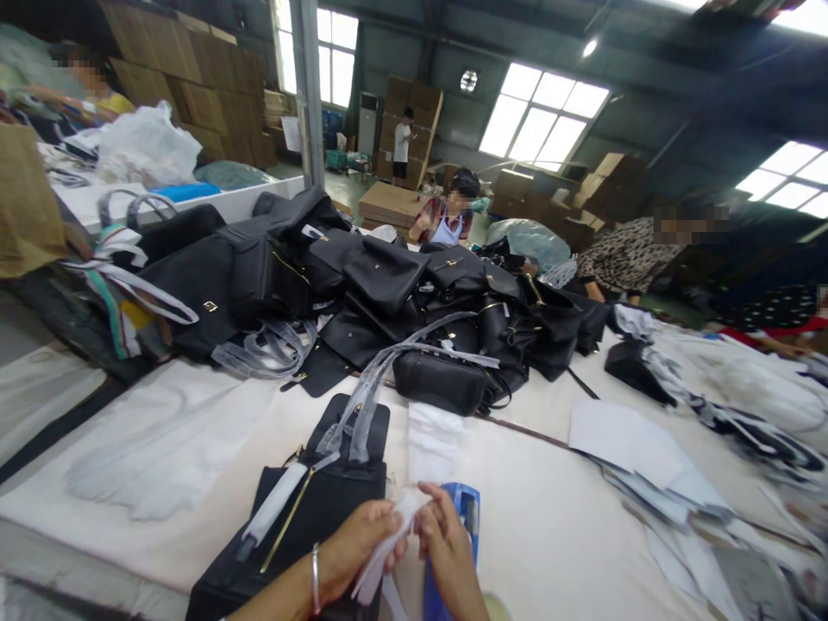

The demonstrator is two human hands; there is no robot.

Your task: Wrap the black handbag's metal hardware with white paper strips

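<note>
My left hand (366,539), with a silver bangle at the wrist, is closed around a folded strip of thin white wrapping sheet (381,556). The fingers of my right hand (446,539) are curled at the upper end of that strip. Under my right hand stands a blue tape dispenser (467,509), partly covered by it. A black backpack (310,517) with a gold zipper lies below my left forearm. Its flap points away from me, clear-wrapped straps (366,427) lie over it, and a white wrap covers one piece at its side. Beyond the dispenser lies a stack of white sheets (435,440).
A large heap of black bags (388,276) spans the far side of the white table (536,526). White papers (634,448) are spread on the right. A thin white sheet (142,457) lies left. Several people work around, with cardboard boxes (194,86) behind.
</note>
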